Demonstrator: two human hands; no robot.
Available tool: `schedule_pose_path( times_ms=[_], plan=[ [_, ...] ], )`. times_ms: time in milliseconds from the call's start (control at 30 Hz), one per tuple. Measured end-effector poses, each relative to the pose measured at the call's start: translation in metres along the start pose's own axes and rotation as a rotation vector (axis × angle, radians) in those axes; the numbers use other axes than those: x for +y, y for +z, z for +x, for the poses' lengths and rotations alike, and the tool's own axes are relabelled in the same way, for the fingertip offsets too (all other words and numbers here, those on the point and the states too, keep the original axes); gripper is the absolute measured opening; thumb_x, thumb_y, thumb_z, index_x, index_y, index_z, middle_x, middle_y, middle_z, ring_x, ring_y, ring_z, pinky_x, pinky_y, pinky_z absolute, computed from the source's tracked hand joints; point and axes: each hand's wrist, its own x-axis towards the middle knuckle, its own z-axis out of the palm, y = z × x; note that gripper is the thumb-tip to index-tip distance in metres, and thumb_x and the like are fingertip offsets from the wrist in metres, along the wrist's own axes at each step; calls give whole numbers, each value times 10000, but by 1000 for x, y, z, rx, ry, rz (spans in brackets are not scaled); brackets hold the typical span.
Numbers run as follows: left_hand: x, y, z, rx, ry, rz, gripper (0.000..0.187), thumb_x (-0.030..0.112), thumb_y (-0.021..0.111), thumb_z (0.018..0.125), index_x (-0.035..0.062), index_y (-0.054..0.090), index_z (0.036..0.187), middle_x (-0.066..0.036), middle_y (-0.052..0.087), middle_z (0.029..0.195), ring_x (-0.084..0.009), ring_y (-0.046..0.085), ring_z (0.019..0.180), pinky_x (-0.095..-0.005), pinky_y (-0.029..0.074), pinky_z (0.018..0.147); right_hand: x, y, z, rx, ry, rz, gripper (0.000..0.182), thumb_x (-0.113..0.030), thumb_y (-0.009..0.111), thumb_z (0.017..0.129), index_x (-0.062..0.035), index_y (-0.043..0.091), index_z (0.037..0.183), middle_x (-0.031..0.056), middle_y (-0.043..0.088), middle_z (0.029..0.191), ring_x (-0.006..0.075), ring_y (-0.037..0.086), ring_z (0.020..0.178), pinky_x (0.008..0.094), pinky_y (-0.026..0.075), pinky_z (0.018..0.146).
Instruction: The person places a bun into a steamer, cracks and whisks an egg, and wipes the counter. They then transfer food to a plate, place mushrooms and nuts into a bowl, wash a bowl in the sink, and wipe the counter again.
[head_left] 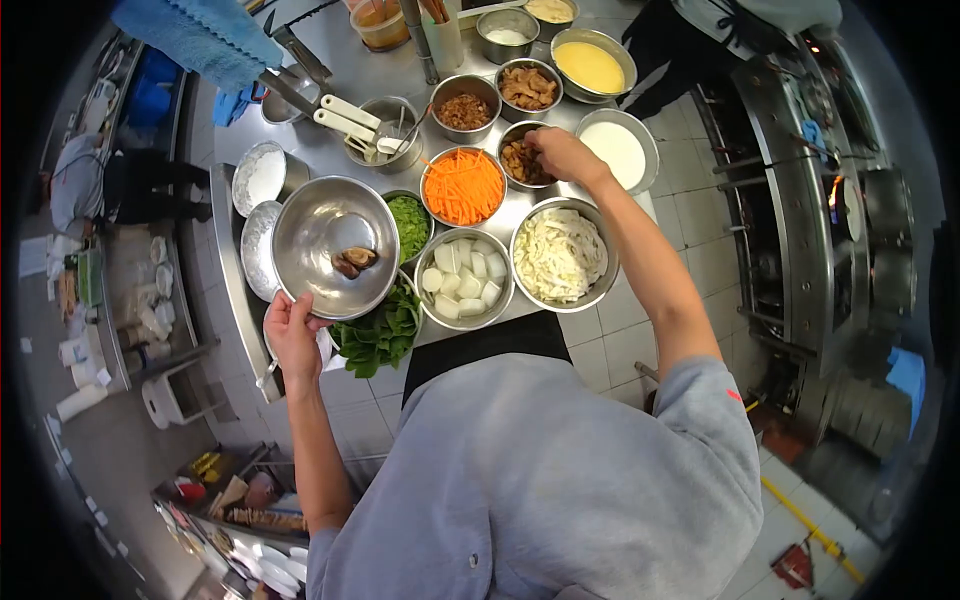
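Observation:
My left hand grips the rim of a steel bowl, tilted towards me, with a few brown pieces inside. Over at the right, my right hand reaches into a small steel bowl of brown chunks; its fingertips are among the chunks, and what they hold is hidden. Beside that bowl are shredded orange carrot and a bowl of white liquid. Nearer to me stand white round pieces and pale shredded strips.
Leafy greens lie at the near edge, below chopped greens. Further back are a container with white-handled utensils, minced brown food and yellow liquid. One person stands at upper right, another at far left.

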Motion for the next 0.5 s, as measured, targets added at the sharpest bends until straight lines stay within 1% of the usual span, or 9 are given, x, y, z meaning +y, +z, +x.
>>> schedule_pose_path(
  times_ms=[33, 67, 100, 133, 167, 267, 300, 400, 500],
  plan=[
    [0, 5, -2, 19, -5, -3, 75, 64, 587, 934, -7, 586, 956, -66, 652, 841, -121, 657, 679, -248, 578, 552, 2, 3, 6, -24, -19, -42, 310, 27, 580, 761, -8, 644, 1062, 219, 669, 1022, 361, 635, 1000, 427, 513, 867],
    [-2, 11, -6, 37, -5, 6, 69, 63, 587, 934, -4, 585, 950, -62, 648, 831, -119, 654, 673, -245, 576, 551, 5, 6, 10, -43, -38, -88, 303, 17, 580, 768, -11, 645, 1062, 215, 669, 1030, 357, 634, 1009, 424, 515, 871],
    [-3, 17, -9, 55, -5, 16, 63, 61, 586, 934, -1, 584, 943, -59, 644, 821, -117, 650, 668, -242, 574, 550, 4, 7, 15, -60, -71, -158, 244, -24, 585, 792, -21, 667, 1023, 194, 684, 1001, 356, 648, 991, 414, 529, 859],
    [-4, 23, -13, 70, -4, 26, 58, 59, 586, 934, 2, 583, 936, -55, 640, 811, -114, 647, 663, -238, 572, 549, 3, 8, 15, -90, -67, -206, 233, -37, 587, 798, -31, 676, 1013, 181, 691, 988, 346, 658, 974, 410, 537, 837],
    [-4, 31, -18, 71, 3, 21, 69, 59, 589, 934, 17, 562, 886, -49, 629, 802, -103, 633, 651, -233, 570, 553, 3, 8, 14, -119, -64, -257, 222, -50, 589, 803, -42, 686, 1003, 168, 698, 976, 337, 669, 957, 405, 545, 815],
    [-8, 42, -26, 104, 16, 43, 116, 57, 592, 933, 36, 530, 838, -52, 627, 802, -88, 626, 652, -227, 563, 550, 3, 17, 24, -185, -121, -461, 195, -88, 592, 816, -80, 715, 966, 133, 717, 938, 295, 698, 903, 389, 564, 746],
    [-13, 38, -26, 55, 20, 38, 61, 69, 580, 930, 17, 575, 961, -57, 655, 883, -107, 655, 710, -252, 591, 587, 3, 20, 24, -203, -146, -537, 189, -101, 593, 819, -94, 726, 953, 123, 723, 926, 279, 707, 885, 383, 568, 723],
    [-20, 46, -32, 76, 24, 42, 53, 72, 583, 930, 21, 571, 941, -53, 649, 869, -103, 650, 707, -250, 590, 585, 2, 16, 27, -281, -148, -616, 190, -111, 601, 820, -106, 740, 949, 97, 734, 911, 236, 716, 878, 368, 571, 689],
    [-19, 60, -33, 114, 14, 46, 143, 61, 596, 928, 43, 516, 811, -65, 647, 805, -77, 615, 627, -223, 562, 547, -4, -1, 25, -363, -204, -632, 189, -123, 621, 815, -87, 748, 949, 92, 738, 929, 231, 717, 882, 364, 574, 696]
  ],
)
